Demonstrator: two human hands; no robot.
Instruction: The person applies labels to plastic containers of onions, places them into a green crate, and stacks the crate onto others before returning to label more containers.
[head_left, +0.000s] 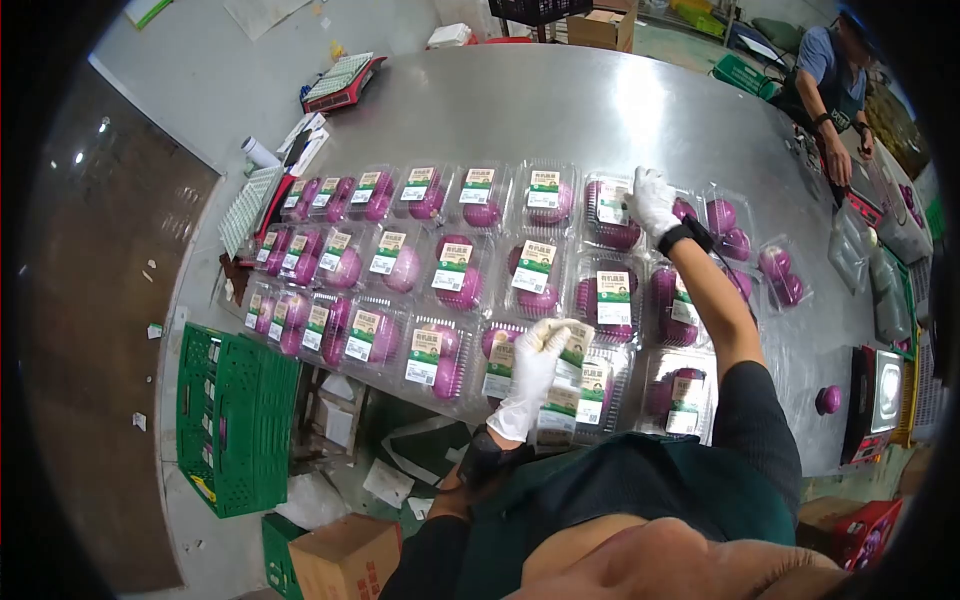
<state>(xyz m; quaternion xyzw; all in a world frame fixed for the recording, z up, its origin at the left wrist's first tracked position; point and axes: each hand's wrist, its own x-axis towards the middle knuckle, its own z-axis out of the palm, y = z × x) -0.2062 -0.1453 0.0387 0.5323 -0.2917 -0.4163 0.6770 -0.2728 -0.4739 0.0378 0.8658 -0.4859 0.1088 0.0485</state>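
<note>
My left hand [540, 375], in a white glove, is closed in a pinch on printed labels [558, 408], over the front row of packs. My right hand [652, 203], also gloved, lies over a clear plastic box [612, 235] in the back row. Its fingers are stretched out at the edge of that box's label [611, 203]. Purple round vegetables, apparently red onions, show inside the boxes. Several labelled boxes [456, 270] stand in three rows to the left. Right of my right hand, one box [780, 270] has no visible label.
A metal table [480, 110] carries everything. A loose onion [828, 400] lies at the right near a scale [880, 390]. A co-worker [835, 90] stands at the far right. Green crates [240, 420] and a cardboard box [345, 560] stand below the table's left edge.
</note>
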